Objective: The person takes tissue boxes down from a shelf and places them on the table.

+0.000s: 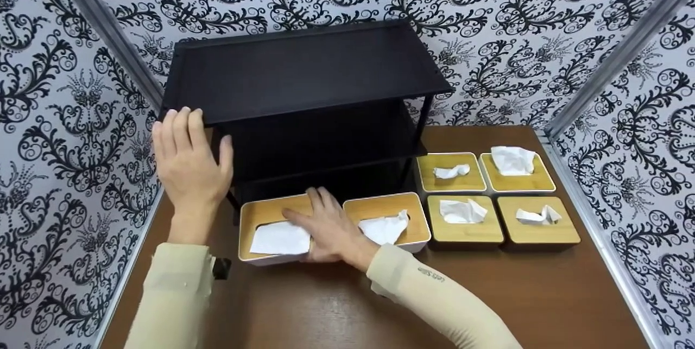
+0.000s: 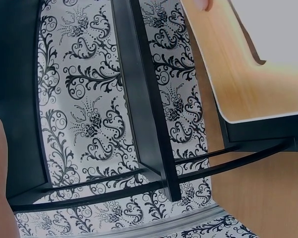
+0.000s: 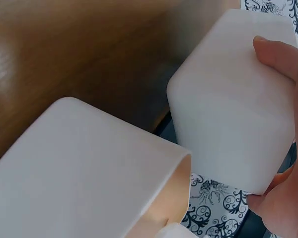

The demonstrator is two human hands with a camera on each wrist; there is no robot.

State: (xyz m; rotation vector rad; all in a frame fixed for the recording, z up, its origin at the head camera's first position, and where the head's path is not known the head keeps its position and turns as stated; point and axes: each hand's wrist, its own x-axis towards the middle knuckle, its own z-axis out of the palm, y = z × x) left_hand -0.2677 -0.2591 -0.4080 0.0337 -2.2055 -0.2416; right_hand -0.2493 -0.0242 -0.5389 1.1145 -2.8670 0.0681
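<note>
My right hand [image 1: 331, 229] grips one end of a white tissue box [image 1: 274, 210] with a wood-look lid. A white tissue [image 1: 279, 239] lies over the slot in that lid. In the right wrist view, fingers [image 3: 278, 57] press on the white side of the box, and in the head view the thumb reaches over its lid. The box is at the front of the black shelf rack [image 1: 304, 75], near its lowest level; whether it rests on anything is hidden. My left hand [image 1: 190, 167] touches the rack's front left corner, its fingers straight.
A second tissue box [image 1: 385, 205] stands just right of my right hand. Several more tissue boxes [image 1: 464, 232] are grouped on the brown table [image 1: 336, 311] at the right. Patterned walls [image 1: 543, 67] enclose the back and sides.
</note>
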